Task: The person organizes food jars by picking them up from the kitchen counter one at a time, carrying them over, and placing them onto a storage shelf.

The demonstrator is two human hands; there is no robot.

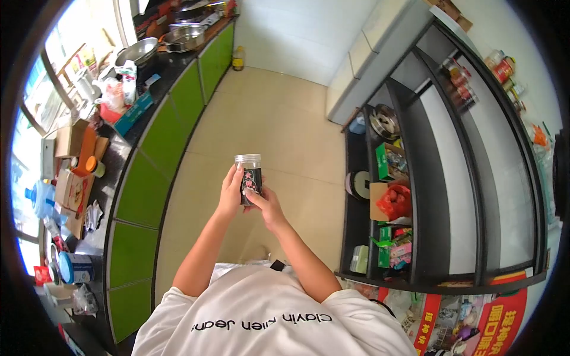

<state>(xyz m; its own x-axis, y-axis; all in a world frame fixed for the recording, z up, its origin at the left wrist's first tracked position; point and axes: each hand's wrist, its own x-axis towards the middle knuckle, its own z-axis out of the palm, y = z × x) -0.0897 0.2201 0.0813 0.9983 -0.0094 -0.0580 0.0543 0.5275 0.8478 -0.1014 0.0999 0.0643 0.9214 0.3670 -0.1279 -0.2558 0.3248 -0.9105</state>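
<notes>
A small clear jar (250, 177) with a silvery lid and a dark label bearing red and white print is held upright in front of my body. My left hand (230, 188) is closed around its left side, fingers along the wall. From the right, my right hand (267, 204) grips the lower part, its thumb lying across the label. The lid stays uncovered above both hands. Most of the fingers behind the jar are hidden, and what is inside is hard to make out.
Green cabinets (138, 193) with a cluttered black counter run along the left. A dark shelf unit (424, 178) with boxes and a red bag (395, 200) stands on the right. An oil bottle (238, 59) is on the tiled floor (267, 113) at the far end, near a refrigerator (356, 59).
</notes>
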